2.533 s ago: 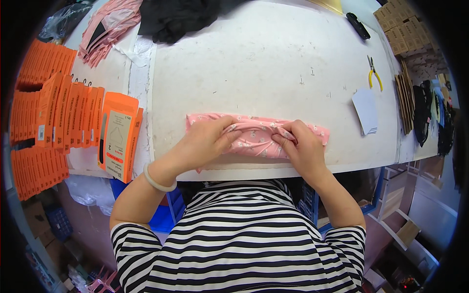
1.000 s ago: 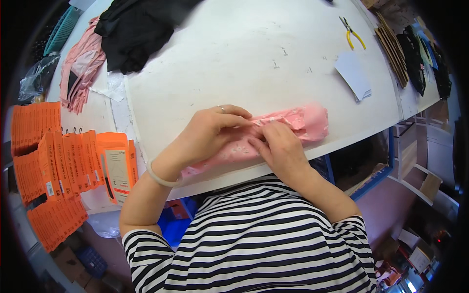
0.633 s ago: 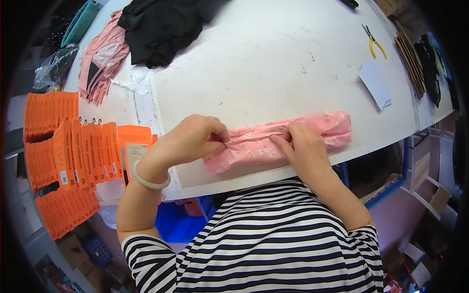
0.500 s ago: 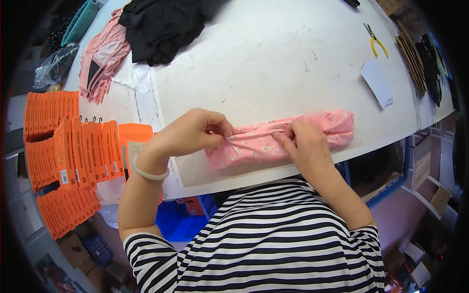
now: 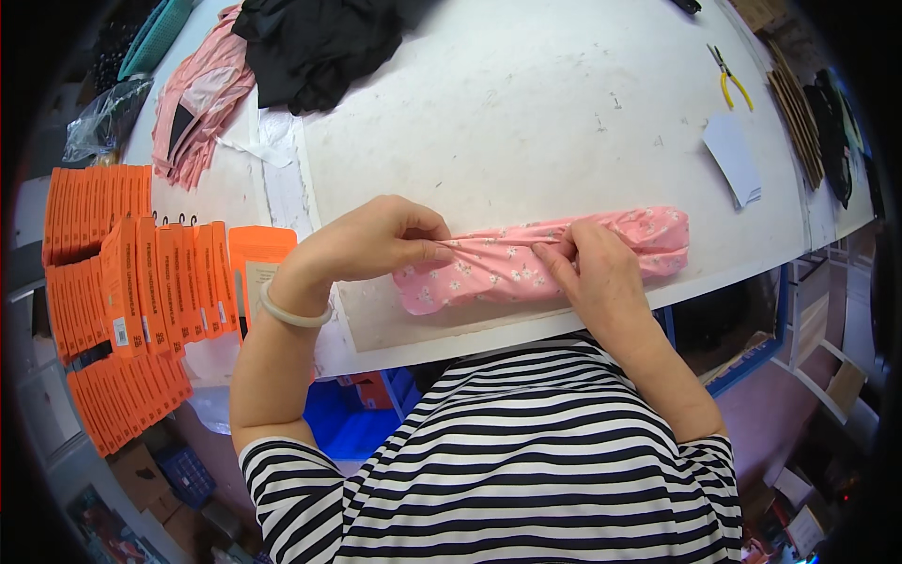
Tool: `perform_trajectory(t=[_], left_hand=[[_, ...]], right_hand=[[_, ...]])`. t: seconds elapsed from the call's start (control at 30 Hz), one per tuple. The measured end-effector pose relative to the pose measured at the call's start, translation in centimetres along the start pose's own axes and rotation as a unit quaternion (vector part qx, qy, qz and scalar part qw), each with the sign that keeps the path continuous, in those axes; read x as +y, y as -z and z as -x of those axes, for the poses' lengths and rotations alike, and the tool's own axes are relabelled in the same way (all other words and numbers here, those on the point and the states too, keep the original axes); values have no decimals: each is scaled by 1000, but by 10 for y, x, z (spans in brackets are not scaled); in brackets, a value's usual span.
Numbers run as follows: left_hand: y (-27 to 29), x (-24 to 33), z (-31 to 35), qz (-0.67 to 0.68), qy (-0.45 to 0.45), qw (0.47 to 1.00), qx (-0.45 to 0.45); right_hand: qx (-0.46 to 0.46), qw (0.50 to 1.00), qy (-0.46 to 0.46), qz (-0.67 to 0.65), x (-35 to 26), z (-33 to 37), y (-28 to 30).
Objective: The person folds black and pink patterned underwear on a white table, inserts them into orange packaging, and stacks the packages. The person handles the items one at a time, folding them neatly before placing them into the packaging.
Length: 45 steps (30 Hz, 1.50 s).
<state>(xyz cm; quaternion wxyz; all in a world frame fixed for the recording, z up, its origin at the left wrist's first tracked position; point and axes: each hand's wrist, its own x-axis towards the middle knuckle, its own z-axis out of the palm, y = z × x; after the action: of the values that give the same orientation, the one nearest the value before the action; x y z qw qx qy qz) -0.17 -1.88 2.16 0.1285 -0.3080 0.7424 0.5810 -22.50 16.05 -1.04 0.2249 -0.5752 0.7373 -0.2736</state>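
Note:
A pink garment with small white flowers (image 5: 507, 271) lies on the white table (image 5: 489, 141) in front of me, folded into a long, narrow strip. My left hand (image 5: 399, 235) pinches its upper edge near the left end between thumb and fingers. Around the middle, my right hand (image 5: 597, 268) grips the same upper layer, thumb and fingers bent into the cloth. Between the two hands the fabric is drawn into creases. The right end of the strip is bunched and lies on the table. What kind of garment it is cannot be told while folded.
Orange flat boxes (image 5: 141, 282) stand in rows at the left, beside an open orange sleeve (image 5: 263, 246). Pink garments (image 5: 202, 89) and black cloth (image 5: 315, 47) lie at the far left. White cards (image 5: 733, 158) and yellow-handled pliers (image 5: 728, 80) are at the right. A blue bin (image 5: 348, 423) sits below the table edge.
My left thumb has closed onto the cloth's edge. The strip's left end looks smoother and flatter, and the right hand has shifted slightly right along it.

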Motion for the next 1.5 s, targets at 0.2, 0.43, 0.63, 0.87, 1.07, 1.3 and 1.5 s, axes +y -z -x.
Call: perform_trajectory(t=[0.2,0.43,0.63,0.87,1.07,1.3,1.5], left_hand=[[-15,5,-6,-172,-50,980,90],[-3,12,2,-94,-5,995,44],[-27,9,6,-257,-250,924,130],[-15,5,-3,-40,-37,998,29],[-12,7,-2,-95,10,995,42],[-13,6,-3,-45,-34,993,103],[-12,-6,-4,-123,-127,981,81]], right_hand=[[0,1000,-13,10,0,0,-2],[-2,999,-26,46,-5,0,-4],[8,998,-13,54,-4,0,-7],[23,998,-4,59,-7,1,-6],[-6,996,-48,72,-11,-1,-4],[-7,992,-62,107,-15,-3,-5],[22,991,-33,127,-10,-1,-12]])
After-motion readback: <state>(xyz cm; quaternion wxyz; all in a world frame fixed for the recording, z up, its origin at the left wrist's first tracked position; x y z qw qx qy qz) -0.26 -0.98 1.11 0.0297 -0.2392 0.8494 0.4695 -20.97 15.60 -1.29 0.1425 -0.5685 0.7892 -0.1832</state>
